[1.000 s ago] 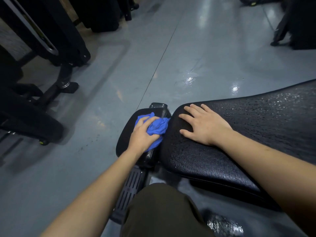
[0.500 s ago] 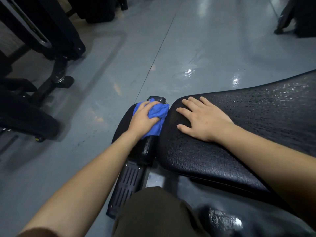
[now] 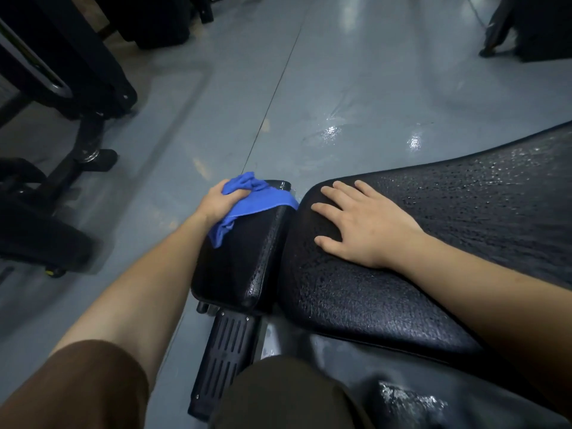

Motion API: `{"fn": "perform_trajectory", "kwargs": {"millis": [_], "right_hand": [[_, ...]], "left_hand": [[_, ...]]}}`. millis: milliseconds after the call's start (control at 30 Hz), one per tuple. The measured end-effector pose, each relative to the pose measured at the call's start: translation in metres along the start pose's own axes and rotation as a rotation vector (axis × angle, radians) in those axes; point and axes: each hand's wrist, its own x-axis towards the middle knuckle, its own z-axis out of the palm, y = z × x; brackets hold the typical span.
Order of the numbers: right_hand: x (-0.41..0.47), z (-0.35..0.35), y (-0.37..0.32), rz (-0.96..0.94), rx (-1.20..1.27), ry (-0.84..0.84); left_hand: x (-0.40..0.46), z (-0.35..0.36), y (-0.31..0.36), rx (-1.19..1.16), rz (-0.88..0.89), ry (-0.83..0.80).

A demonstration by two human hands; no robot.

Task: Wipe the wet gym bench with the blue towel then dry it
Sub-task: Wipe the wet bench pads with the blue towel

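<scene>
Gripping a bunched blue towel (image 3: 247,201), the left hand (image 3: 218,202) sits at the far left edge of the small seat pad (image 3: 244,258), fingers curled shut around the cloth and forearm reaching in from the near left, a brown sleeve (image 3: 77,385) at its upper end. Part of the towel spills across the far end of that pad and a fold hangs down by the wrist. The right hand (image 3: 368,224) lies flat, palm down, fingers spread, on the left end of the long back pad (image 3: 387,289), holding nothing, its forearm coming in from the right. Two pads make up the gym bench: the small one on the left and the long one running off to the right, just beside each other with a narrow gap between. Both black surfaces are beaded with water drops. One towel shows, and two hands. Below the seat pad a slotted black foot plate (image 3: 226,357) points toward the near side. Grey floor (image 3: 340,88) with wet glints lies beyond, and dark gym equipment (image 3: 62,88) stands at the far left.
</scene>
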Motion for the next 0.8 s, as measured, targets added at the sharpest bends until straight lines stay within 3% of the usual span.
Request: {"fn": "perform_trajectory", "kwargs": {"millis": [200,533,667,800], "right_hand": [[-0.001,-0.002,-0.001,-0.002,-0.010,-0.006],[-0.002,-0.004,-0.003,0.002,-0.025,-0.002],[-0.002,-0.004,-0.002,0.000,-0.024,-0.001],[-0.001,-0.004,-0.002,-0.002,-0.020,0.006]], "left_hand": [[-0.063,-0.023,-0.048,-0.420,-0.170,0.030],[-0.171,-0.007,-0.082,-0.601,-0.260,0.257],[-0.163,-0.008,-0.079,-0.631,-0.282,0.293],[-0.129,-0.020,-0.067,-0.614,-0.311,0.225]]}}
